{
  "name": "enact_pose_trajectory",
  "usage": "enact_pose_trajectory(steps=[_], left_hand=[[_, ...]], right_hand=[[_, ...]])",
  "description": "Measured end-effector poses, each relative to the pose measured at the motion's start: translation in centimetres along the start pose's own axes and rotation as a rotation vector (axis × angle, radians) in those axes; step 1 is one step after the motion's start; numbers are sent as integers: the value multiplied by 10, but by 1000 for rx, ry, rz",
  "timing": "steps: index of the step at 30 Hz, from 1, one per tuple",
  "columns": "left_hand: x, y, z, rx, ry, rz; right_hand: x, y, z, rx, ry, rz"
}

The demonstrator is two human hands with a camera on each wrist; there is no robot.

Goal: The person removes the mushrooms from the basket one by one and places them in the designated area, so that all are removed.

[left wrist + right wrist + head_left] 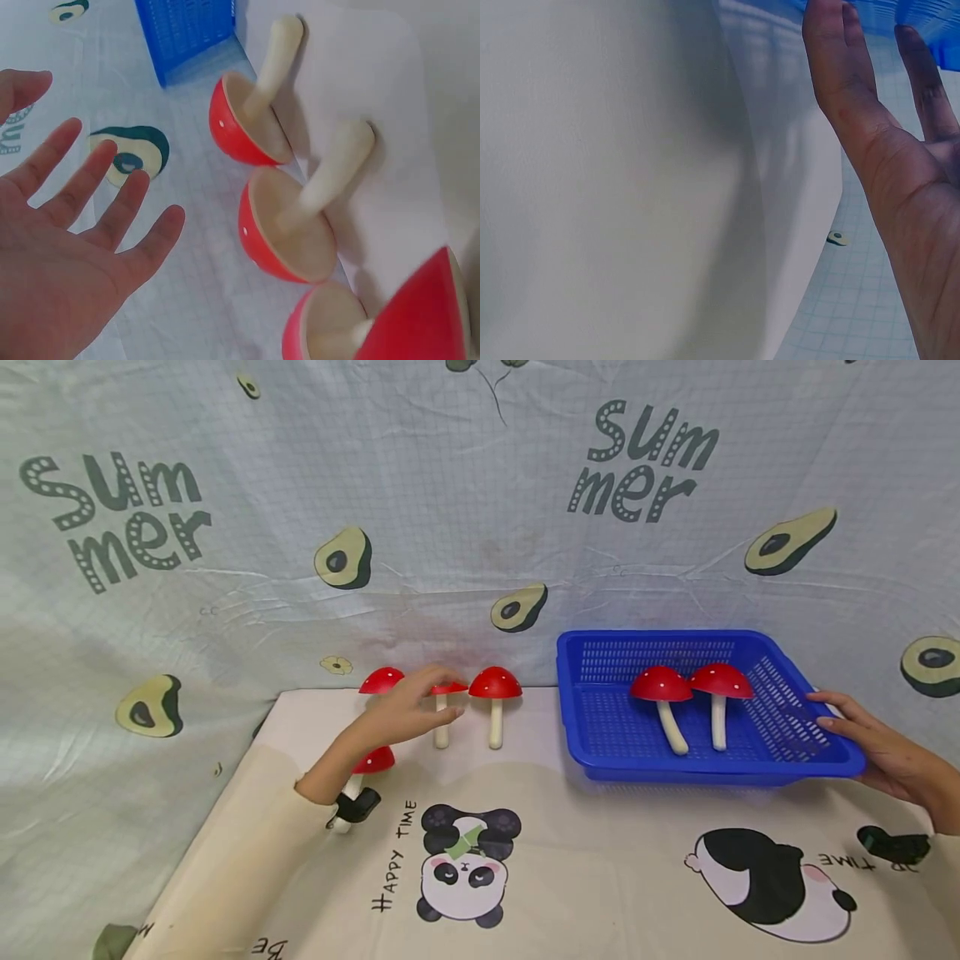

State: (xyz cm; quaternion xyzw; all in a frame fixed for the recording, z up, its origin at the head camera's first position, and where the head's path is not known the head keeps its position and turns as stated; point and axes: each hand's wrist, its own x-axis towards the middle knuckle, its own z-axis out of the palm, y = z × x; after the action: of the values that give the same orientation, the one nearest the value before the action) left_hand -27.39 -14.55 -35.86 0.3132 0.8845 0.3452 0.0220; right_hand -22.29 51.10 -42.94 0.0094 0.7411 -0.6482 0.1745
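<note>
While left hand (pixel 408 703) hovers near 4 mushrooms (pixel 495 683), right (pixel 888 747) seemingly grips basket (pixel 705 771).

I observe right hand (pixel 900 161) at right, fingers (pixel 928 86) reaching blue basket (pixel 943 16); white tabletop (pixel 615 187) left, avocado print (pixel 838 238) between.

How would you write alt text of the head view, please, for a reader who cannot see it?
A person's empty left hand hovers near four red-capped mushrooms on a panda-print tablecloth, while the right hand touches a blue basket holding two more mushrooms. Behind is a pale backdrop printed with avocados and the word "summer".
</note>
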Motion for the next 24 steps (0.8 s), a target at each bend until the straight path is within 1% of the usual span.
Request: enact_pose_trajectory(steps=[3, 5, 8, 10, 15, 19, 24], left_hand=[[5, 4, 5, -4, -7, 26], [7, 6, 8, -14, -11, 41], [9, 8, 12, -17, -8, 47], [10, 10, 13, -17, -10, 49], [11, 12, 14, -14, -21, 47], [13, 12, 15, -35, -25, 54], [16, 14, 18, -68, -44, 67]], right_hand=[[0, 1, 0, 9, -5, 0], [0, 1, 0, -23, 6, 8], [2, 1, 0, -92, 22, 18], [3, 1, 0, -166, 35, 21], [7, 1, -2, -256, 49, 17], [8, 1, -5, -228, 51, 22], [7, 3, -8, -112, 34, 34]])
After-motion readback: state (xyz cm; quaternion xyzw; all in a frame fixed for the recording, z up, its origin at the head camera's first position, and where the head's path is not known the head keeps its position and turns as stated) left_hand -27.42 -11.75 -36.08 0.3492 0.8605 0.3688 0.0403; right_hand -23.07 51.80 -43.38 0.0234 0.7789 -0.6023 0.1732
